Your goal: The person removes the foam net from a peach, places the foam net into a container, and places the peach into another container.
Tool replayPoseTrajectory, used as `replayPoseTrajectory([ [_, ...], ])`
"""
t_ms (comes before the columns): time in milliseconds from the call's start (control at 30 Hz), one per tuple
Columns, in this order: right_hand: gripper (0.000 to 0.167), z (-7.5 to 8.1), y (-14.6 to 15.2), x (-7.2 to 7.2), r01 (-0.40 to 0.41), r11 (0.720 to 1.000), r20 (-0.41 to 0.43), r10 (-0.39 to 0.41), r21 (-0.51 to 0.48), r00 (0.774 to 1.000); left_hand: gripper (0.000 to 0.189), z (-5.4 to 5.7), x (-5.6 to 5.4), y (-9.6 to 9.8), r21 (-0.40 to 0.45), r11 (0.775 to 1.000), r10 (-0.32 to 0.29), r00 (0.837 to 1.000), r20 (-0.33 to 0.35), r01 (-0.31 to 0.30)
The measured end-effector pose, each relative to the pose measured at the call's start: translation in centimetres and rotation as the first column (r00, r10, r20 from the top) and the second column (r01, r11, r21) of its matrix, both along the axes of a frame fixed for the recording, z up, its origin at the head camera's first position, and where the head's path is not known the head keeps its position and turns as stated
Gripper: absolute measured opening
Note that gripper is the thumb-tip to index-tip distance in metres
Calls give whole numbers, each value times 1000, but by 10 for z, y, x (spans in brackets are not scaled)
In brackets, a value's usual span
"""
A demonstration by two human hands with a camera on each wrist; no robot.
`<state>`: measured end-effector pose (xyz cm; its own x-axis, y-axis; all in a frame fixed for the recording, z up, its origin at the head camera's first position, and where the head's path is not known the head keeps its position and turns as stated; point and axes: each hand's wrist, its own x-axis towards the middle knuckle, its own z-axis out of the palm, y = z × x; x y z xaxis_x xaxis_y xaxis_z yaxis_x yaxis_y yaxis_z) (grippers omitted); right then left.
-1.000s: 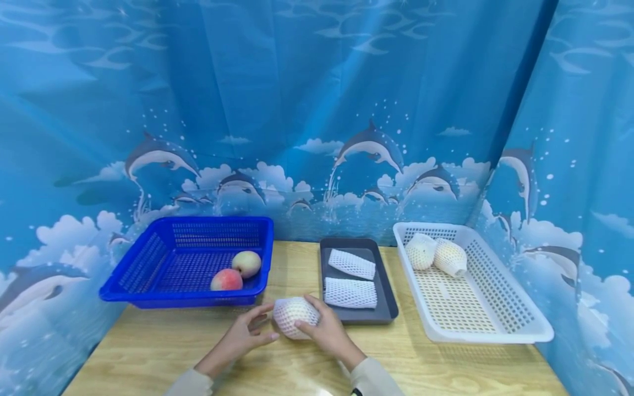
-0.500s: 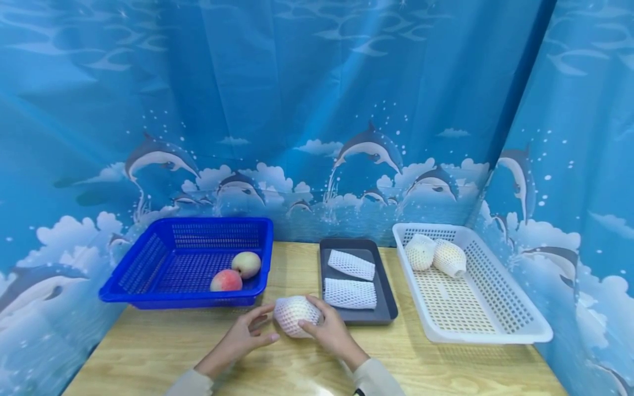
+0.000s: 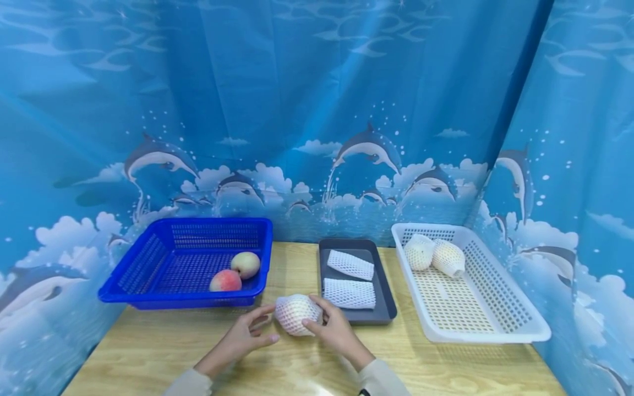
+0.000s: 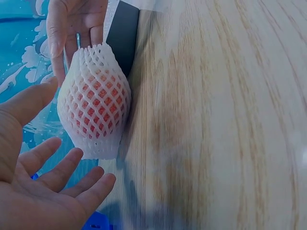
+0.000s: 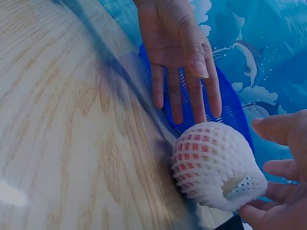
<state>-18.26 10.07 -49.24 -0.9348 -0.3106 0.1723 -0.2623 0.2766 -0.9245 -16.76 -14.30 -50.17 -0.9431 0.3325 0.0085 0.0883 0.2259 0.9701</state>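
Note:
A peach in a white foam net sleeve (image 3: 297, 314) lies on the table between the hands. Red skin shows through the mesh in both wrist views, and the sleeve gathers at its ends. My left hand (image 3: 244, 334) is beside it on the left, fingers spread and apart from the net in the left wrist view. At its right end is my right hand (image 3: 339, 336); in the head view its thumb and forefinger overlap the sleeve. The right wrist view puts the fingertips (image 5: 244, 211) at the net's mouth, with the uppermost digit well off the foam.
Two bare peaches (image 3: 225, 280) sit in a blue basket (image 3: 163, 301) at left. A dark grey tray (image 3: 385, 300) holds two flat foam sleeves (image 3: 349, 293). At right, a white basket (image 3: 490, 336) contains two sleeved fruits (image 3: 448, 257). A dolphin-print curtain (image 3: 297, 110) hangs behind.
The sleeved peach has shifted slightly to the right and away. My right hand has moved a little further right, its thumb sliding along the net. My left hand has stayed put.

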Motion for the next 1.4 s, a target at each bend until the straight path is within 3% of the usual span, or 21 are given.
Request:
replayPoseTrajectory([
  [233, 59, 8, 8, 1, 11, 1000, 2, -11, -11, 1000, 70, 6, 1, 1, -36, 999, 15, 999, -34, -16],
  [433, 58, 12, 20, 1, 26, 999, -29, -25, 20, 999, 70, 10, 4, 2, -88, 993, 78, 994, -76, -84],
  [733, 56, 22, 44, 2, 118, 993, -40, -119, -18, 992, 67, 14, 8, -8, -81, 990, 103, 989, -108, -112],
  [1033, 53, 32, 69, 3, 203, 978, -32, -205, -44, 978, 65, 20, 11, -25, -73, 992, 101, 993, -62, -105],
  [1400, 58, 34, 95, 7, 237, 970, 22, -236, -52, 971, 66, 21, 18, -43, -79, 983, 161, 986, -47, -165],
])
